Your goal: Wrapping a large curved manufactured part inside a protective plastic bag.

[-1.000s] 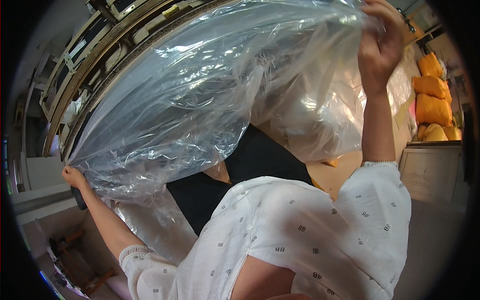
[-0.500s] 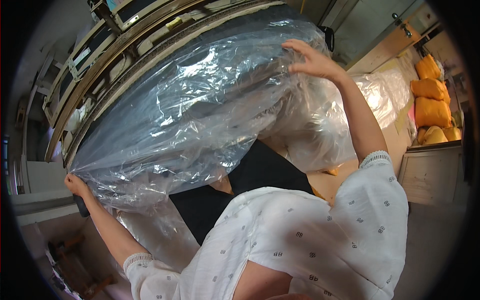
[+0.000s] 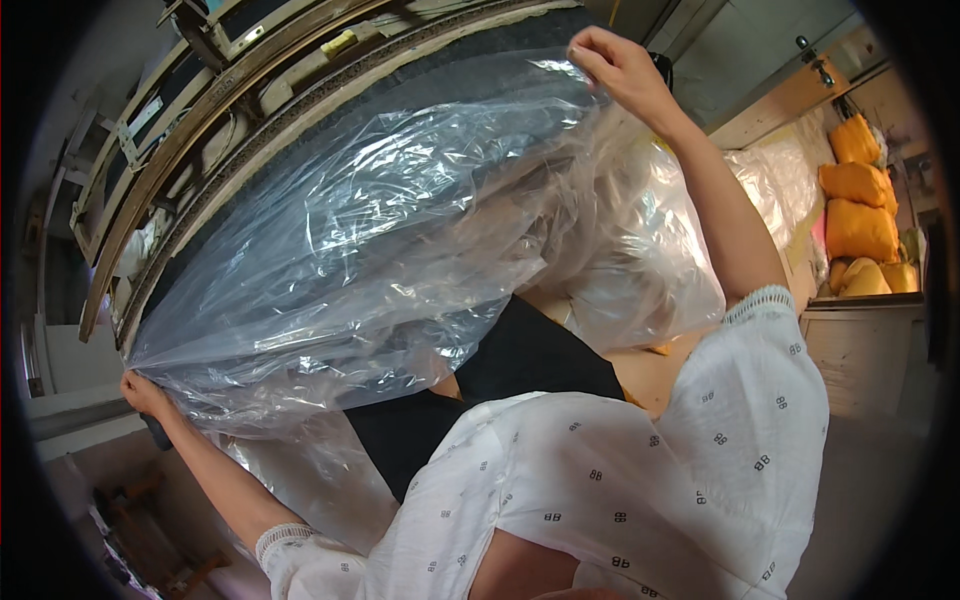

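Note:
A wide sheet of clear plastic film (image 3: 350,230) stretches between my two hands, wrinkled and shiny over a dark surface. At the far left, my left hand (image 3: 146,393) is closed on the film's gathered left corner. My right hand (image 3: 622,72), raised at the upper right, pinches the film's far right corner. From there the film hangs in loose folds toward me. Its near edge droops over my lap, where black cloth (image 3: 540,350) shows below it.
Along the far side runs a long machine frame (image 3: 200,150) with wooden and metal rails. More crumpled clear film (image 3: 650,270) lies to the right. Stacked orange bundles (image 3: 858,185) sit on a cabinet (image 3: 860,350) at the far right, near a wooden board with a metal fitting (image 3: 780,90).
My right hand has moved up and away and has closed on the film's corner, pulling that edge farther out. My left hand keeps its hold and has shifted slightly down and left.

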The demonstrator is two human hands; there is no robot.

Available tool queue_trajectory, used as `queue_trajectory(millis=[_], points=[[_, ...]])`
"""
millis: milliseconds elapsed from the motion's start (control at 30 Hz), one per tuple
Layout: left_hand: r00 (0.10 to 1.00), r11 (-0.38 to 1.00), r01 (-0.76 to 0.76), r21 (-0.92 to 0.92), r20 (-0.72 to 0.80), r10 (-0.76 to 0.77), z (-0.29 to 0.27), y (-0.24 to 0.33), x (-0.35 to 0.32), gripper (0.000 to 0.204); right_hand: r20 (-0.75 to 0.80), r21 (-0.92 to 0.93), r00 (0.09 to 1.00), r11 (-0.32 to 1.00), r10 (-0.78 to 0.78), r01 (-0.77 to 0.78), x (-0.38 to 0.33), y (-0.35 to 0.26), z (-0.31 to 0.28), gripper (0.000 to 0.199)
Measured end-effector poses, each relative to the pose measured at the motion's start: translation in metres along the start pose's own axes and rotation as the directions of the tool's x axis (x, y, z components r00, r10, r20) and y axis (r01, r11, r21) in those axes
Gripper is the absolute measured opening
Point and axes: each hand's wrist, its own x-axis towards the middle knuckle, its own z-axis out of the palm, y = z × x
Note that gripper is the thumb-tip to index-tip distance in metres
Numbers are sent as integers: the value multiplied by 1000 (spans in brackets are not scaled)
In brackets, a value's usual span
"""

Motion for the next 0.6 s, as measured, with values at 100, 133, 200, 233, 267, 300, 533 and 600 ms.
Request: queue_trajectory(millis=[100, 133, 200, 233, 267, 300, 533, 600], points=[[1000, 1000, 10, 6, -22, -10, 6, 2, 0, 37, 122, 159, 968, 958, 219, -237, -30, 4, 4, 19], [999, 999, 18, 51, -39, -16, 5, 3, 3, 37, 233, 192, 927, 921, 294, -340, -37, 11, 7, 19], [993, 999, -20, 35, -116, 24, -4, -6, 5, 35, 86, 139, 968, 959, 237, -247, -40, 25, 22, 20], [982, 999, -49, 12, -182, 51, -8, -6, 5, 34, -63, 55, 983, 984, 174, -170, -41, 28, 26, 21], [981, 998, -60, 11, -186, 61, -18, -5, 8, 34, -129, -12, 982, 990, 136, -138, -40, 28, 30, 22], [987, 994, 32, -103, -151, -48, -25, 1, 6, 31, -140, -9, 980, 989, 144, -146, -41, 25, 31, 22], [986, 888, 63, -456, 168, 16, -170, 9, 30, 32, -105, -193, 994, 981, -4, -16, -28, 34, 26, 26], [981, 924, 138, -357, 178, -78, -194, 46, 7, 37, -34, -168, 998, 984, 54, -59, -26, 34, 20, 26]])
